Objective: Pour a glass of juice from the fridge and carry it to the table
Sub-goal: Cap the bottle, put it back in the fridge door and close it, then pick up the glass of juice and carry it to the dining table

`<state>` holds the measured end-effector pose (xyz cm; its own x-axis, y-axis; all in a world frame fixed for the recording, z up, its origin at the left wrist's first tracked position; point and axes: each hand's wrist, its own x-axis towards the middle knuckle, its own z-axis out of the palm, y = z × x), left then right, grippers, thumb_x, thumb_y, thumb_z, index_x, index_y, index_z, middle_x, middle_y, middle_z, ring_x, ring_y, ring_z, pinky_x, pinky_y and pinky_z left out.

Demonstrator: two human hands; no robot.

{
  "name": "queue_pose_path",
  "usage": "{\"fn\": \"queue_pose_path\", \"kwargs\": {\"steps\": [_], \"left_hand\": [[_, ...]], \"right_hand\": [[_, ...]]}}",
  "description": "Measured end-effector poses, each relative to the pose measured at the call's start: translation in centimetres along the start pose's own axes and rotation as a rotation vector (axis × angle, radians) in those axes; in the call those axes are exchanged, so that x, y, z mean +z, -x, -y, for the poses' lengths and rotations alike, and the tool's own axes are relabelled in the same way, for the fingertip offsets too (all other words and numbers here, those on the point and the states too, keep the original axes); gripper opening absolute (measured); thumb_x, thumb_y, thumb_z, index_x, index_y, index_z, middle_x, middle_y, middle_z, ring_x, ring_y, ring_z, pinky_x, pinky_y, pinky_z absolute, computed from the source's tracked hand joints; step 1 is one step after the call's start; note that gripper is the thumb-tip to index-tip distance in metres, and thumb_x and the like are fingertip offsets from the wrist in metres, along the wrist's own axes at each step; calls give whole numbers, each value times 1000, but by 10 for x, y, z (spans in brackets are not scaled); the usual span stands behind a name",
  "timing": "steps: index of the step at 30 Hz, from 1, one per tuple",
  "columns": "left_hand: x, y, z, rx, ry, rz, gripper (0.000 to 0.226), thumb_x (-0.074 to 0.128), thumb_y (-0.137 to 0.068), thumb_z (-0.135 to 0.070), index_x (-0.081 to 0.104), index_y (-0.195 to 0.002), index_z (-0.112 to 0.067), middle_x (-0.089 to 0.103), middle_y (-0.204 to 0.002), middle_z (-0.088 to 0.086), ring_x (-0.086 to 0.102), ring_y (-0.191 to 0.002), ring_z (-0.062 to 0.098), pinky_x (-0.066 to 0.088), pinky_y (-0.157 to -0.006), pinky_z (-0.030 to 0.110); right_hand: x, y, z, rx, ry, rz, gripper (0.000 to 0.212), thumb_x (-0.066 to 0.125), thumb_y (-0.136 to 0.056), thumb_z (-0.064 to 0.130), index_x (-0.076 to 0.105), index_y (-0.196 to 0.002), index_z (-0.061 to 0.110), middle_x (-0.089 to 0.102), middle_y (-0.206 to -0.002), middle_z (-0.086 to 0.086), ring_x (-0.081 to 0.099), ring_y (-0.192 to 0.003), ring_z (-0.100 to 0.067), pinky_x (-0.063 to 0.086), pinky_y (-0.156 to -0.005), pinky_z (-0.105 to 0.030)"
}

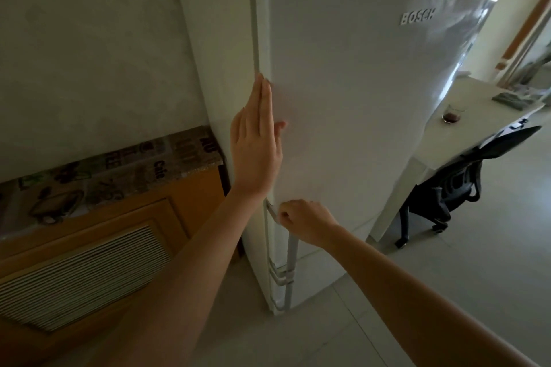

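A tall white fridge point(343, 68) fills the middle of the head view, its upper door shut. My left hand point(258, 140) lies flat against the door's left edge, fingers straight and together. Lower down, my right hand point(304, 220) is curled around the top of the grey vertical door handle point(290, 250). A glass point(452, 114) holding a little dark liquid stands on the white table point(477, 98) behind the fridge on the right. No juice container is in sight.
A wooden cabinet point(89, 262) with a slatted door and a patterned top stands left of the fridge against the wall. A black office chair point(447, 185) sits at the table on the right. Pale tiled floor point(477, 262) stretches to the right.
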<state>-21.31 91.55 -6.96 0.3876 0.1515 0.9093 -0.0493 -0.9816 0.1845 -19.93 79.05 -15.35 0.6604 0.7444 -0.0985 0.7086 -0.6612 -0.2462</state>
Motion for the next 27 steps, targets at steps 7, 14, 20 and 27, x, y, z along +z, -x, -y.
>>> {"fn": "queue_pose_path", "kwargs": {"steps": [7,14,20,27], "left_hand": [[-12,3,-43,-191,106,-85,49,56,-93,-4,39,-138,6,44,-142,22,45,-131,28,30,-110,24],[-12,28,-122,-197,139,169,42,57,-87,-14,52,-128,-13,55,-133,9,49,-124,25,31,-103,45],[14,47,-247,-62,194,536,41,64,-86,-24,57,-126,-13,63,-126,9,58,-115,28,41,-95,45],[52,69,-385,170,246,795,48,43,-96,-44,49,-135,-18,59,-130,4,56,-114,21,42,-91,35]], "right_hand": [[-24,57,-38,-29,-45,-80,25,46,-94,32,59,-113,22,60,-120,3,58,-103,-17,46,-84,-32],[-54,185,-125,127,-6,-184,36,43,-95,42,49,-127,27,55,-129,5,58,-104,-14,46,-81,-30],[-78,309,-206,344,40,-223,40,45,-93,45,47,-130,29,54,-130,3,57,-108,-17,51,-86,-35],[-96,434,-297,530,19,-313,45,37,-95,50,42,-135,31,52,-135,5,55,-113,-14,52,-85,-33]]}}
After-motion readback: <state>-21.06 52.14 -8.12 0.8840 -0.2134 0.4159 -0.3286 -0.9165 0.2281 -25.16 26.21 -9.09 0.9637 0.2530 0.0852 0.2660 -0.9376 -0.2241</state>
